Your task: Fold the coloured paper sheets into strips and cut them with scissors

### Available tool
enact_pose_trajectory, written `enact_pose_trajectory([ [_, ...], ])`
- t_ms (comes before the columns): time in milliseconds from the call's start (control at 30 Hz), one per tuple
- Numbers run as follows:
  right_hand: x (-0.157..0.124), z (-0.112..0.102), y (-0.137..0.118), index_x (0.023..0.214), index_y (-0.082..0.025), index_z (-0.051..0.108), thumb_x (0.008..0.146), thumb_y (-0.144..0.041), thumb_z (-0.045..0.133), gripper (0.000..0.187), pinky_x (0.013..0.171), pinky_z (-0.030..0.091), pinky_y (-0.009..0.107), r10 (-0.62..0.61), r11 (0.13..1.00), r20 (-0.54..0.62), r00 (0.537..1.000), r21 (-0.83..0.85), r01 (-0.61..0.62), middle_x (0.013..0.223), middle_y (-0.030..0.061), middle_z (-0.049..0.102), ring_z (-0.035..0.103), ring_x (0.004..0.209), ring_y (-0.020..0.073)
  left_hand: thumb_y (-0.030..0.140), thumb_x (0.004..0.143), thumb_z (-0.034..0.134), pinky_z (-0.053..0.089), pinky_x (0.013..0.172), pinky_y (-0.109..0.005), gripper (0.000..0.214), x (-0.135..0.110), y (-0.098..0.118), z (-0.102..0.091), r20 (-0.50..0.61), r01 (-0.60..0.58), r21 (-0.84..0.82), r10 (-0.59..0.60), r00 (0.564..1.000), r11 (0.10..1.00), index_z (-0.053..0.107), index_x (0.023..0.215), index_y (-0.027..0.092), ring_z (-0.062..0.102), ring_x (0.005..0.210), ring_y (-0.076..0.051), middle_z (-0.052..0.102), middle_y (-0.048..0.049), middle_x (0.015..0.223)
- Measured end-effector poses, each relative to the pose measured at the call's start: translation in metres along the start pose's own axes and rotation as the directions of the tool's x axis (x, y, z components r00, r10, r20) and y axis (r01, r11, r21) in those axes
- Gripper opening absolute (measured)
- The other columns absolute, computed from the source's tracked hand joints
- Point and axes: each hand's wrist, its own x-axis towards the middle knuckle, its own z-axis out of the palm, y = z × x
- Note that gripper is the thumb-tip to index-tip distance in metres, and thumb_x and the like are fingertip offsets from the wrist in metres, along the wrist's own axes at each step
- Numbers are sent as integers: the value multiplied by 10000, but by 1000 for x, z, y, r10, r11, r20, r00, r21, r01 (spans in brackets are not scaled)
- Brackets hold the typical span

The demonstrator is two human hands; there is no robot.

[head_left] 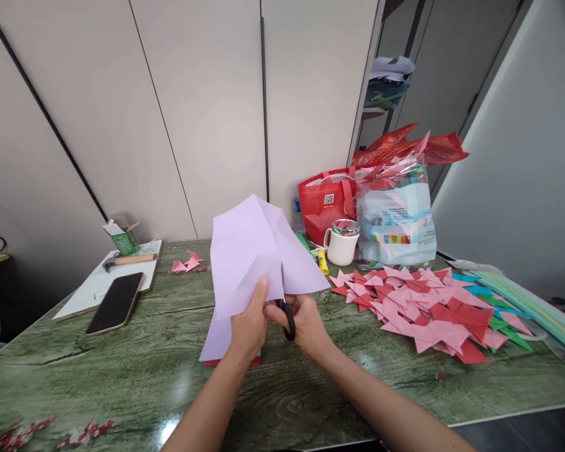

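My left hand (249,323) pinches the lower edge of a pale lilac paper sheet (254,251), held upright above the green wood-grain table (136,370). My right hand (306,323) is closed on black-handled scissors (288,319), whose blades are hidden behind the sheet. A slit runs up the paper from the scissors. More lilac paper (215,339) lies flat under my hands on top of a red sheet.
A pile of pink, red and green folded paper triangles (428,307) lies at the right. Behind it stand a white mug (341,243), a red bag (324,201), a plastic bag (395,213) and a glue stick (322,262). A phone (116,302), hammer (129,259) and small carton (121,235) sit left.
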Motion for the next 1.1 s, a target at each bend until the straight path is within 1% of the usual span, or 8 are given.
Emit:
enact_pose_trajectory([
  [133,0,1,-2,883,-154,667,557,-453,797,461,659,519,346,-18,1000,-2,1000,17,18,719,66,698,645,744,249,359,699,746,403,1019,-345,370,0,-4,-3,26,-23,0,23,999,1000,673,1019,186,578,1122,-237,683,-66,1092],
  [267,-1,1,-2,889,-148,668,560,-436,799,456,650,513,331,-17,1000,-1,1000,18,17,742,67,701,639,744,239,375,714,737,393,1028,-346,390,0,-5,-4,52,-63,19,62,997,998,667,1042,175,565,1137,-239,664,-76,1133],
  [367,-1,0,-3,853,-145,668,571,-416,794,411,634,501,313,-14,1000,-7,1000,7,14,730,60,694,629,717,220,382,726,724,381,1036,-345,374,0,-4,-4,67,-80,31,78,995,996,672,1026,165,555,1148,-238,658,-79,1141],
  [500,-2,1,-5,825,-149,667,574,-422,783,389,587,476,289,-6,1000,-25,1000,-30,6,671,41,675,606,659,196,366,707,734,400,1018,-346,368,-2,-1,-2,40,-51,14,51,998,999,675,1016,173,581,1112,-238,679,-71,1094],
  [700,-2,2,-6,794,-144,672,582,-412,777,357,516,402,254,-3,998,-35,999,-63,1,591,10,625,515,553,143,356,689,748,404,1016,-342,420,-4,2,1,44,-56,-18,57,997,998,655,1062,186,570,1131,-242,672,-68,1117],
  [833,-2,2,-6,721,-145,666,586,-410,777,318,490,358,247,-10,997,-40,999,-74,7,545,-6,576,452,514,120,347,680,755,410,1009,-333,405,-4,2,1,26,-53,-20,54,998,998,666,1041,187,585,1105,-236,681,-62,1087],
  [967,-2,2,-8,657,-151,654,574,-403,787,297,471,332,241,-8,997,-51,999,-81,4,493,-29,518,399,479,101,375,682,748,440,972,-324,380,-4,2,1,49,-68,-12,68,996,998,678,1004,186,618,1032,-227,697,-54,1030],
  [1100,-2,2,-8,761,-141,679,585,-388,785,321,472,344,242,5,997,-45,999,-76,-8,539,-10,583,434,486,109,413,673,743,466,936,-327,342,-4,3,1,40,-27,26,26,999,999,698,902,163,644,950,-233,716,-56,899],
])
